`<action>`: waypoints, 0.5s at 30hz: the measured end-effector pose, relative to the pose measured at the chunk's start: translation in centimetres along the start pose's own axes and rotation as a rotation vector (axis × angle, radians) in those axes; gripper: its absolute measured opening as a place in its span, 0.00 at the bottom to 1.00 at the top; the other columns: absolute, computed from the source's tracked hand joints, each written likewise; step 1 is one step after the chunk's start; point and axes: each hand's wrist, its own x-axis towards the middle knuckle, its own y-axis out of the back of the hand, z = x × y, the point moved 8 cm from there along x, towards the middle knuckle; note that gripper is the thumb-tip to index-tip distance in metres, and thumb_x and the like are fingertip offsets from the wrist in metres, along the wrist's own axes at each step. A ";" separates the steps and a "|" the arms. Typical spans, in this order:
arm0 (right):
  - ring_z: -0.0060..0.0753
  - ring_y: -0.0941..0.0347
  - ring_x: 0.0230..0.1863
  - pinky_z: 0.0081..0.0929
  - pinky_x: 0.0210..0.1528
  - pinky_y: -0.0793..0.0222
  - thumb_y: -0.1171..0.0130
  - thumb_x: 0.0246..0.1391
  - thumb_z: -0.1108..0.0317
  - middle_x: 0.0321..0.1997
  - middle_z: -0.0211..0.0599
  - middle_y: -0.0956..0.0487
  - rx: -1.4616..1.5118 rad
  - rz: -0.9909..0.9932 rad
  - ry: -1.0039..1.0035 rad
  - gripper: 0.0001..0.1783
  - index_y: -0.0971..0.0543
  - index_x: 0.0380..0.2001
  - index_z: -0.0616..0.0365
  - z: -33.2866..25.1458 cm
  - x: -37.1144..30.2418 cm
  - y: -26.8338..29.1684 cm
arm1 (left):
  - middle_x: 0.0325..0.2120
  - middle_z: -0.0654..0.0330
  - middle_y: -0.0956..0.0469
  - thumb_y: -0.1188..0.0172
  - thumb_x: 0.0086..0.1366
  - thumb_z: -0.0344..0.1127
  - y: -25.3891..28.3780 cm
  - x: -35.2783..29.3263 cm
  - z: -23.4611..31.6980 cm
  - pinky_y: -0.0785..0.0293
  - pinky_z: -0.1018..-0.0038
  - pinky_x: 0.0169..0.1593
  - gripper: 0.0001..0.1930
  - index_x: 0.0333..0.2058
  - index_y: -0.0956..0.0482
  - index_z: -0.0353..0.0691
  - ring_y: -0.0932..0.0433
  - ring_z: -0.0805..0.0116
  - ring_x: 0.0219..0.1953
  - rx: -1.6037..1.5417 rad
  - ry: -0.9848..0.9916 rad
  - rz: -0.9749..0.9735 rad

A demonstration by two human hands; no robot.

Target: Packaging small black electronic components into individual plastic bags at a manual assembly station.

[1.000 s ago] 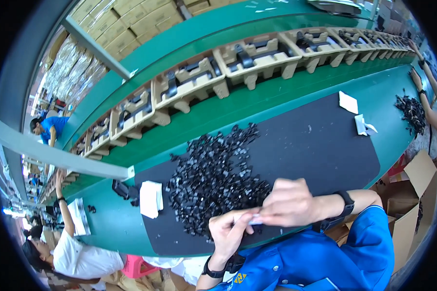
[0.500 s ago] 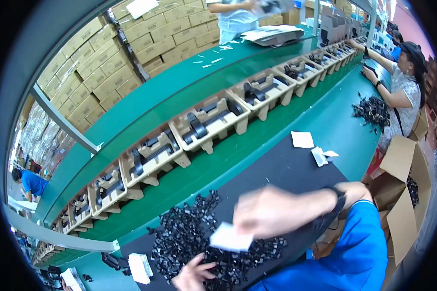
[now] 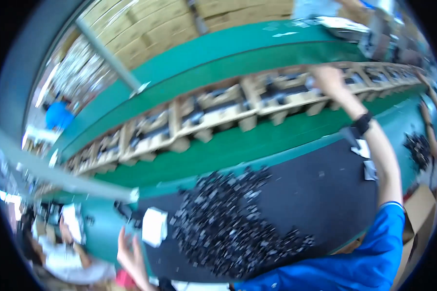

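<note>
My right hand, blurred, reaches out over a pulp tray in the row along the line. Its fingers are closed, and a pale edge at the fingertips looks like a white paper piece. Black parts lie in that tray under the hand. My left hand is raised at the near left with its fingers apart and nothing in them. Just beyond it lies a stack of white paper pieces. A wide heap of small black plastic parts covers the dark mat between my arms.
Pulp trays with black parts run along the green conveyor. A grey metal post and a rail stand at the left. White papers lie by my right forearm. Co-workers sit at both sides; an open carton is at the right.
My right hand has gone from above the heap, with a white paper piece, out to the trays. My left hand has left the heap and moved left. The view has shifted.
</note>
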 end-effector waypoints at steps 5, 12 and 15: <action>0.48 0.23 0.31 0.41 0.33 0.27 0.41 0.43 0.66 0.27 0.46 0.21 0.020 0.018 -0.008 0.10 0.21 0.32 0.57 1.6 -4.1 3.1 | 0.51 0.45 0.30 0.34 0.51 0.38 -2.2 1.1 -1.7 0.36 0.60 0.56 0.38 0.60 0.40 0.41 0.33 0.49 0.54 0.350 -0.086 -0.265; 0.44 0.25 0.24 0.37 0.27 0.32 0.41 0.49 0.56 0.20 0.44 0.24 0.238 -0.140 0.016 0.17 0.23 0.29 0.60 0.9 -4.0 3.4 | 0.47 0.41 0.29 0.28 0.42 0.40 -4.0 -0.1 -1.0 0.33 0.61 0.54 0.51 0.63 0.48 0.40 0.31 0.46 0.52 0.206 -0.178 -0.356; 0.34 0.27 0.20 0.31 0.24 0.35 0.46 0.56 0.56 0.17 0.39 0.25 0.448 0.076 -0.071 0.16 0.24 0.32 0.62 -0.2 -8.8 10.0 | 0.45 0.41 0.28 0.26 0.40 0.38 -5.4 0.1 -0.7 0.31 0.61 0.52 0.54 0.64 0.51 0.39 0.28 0.46 0.49 0.106 -0.158 -0.414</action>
